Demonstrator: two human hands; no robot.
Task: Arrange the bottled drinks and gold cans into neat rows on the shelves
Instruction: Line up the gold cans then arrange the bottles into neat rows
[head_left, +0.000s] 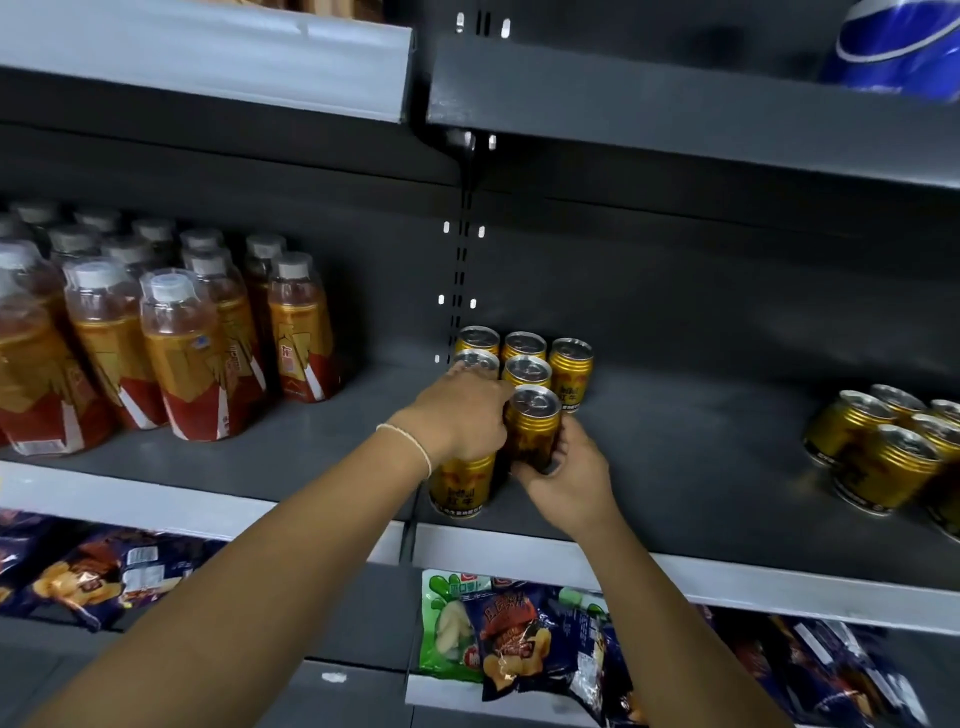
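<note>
Dark store shelf (675, 467): bottled drinks (171, 338) stand rowed at left; left hand (457, 410) has a front gold can (462, 483) in its grip, right hand (566, 478) the neighbouring can (535, 421). Far-right cans (883, 452) likely await lining up.

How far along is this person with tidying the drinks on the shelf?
Done: the bottles stand in rows on the left, and five cans form a block behind the hands. In hand: the left hand grips a front can, the right hand a second can. Left: the bunched cans at the far right.
</note>
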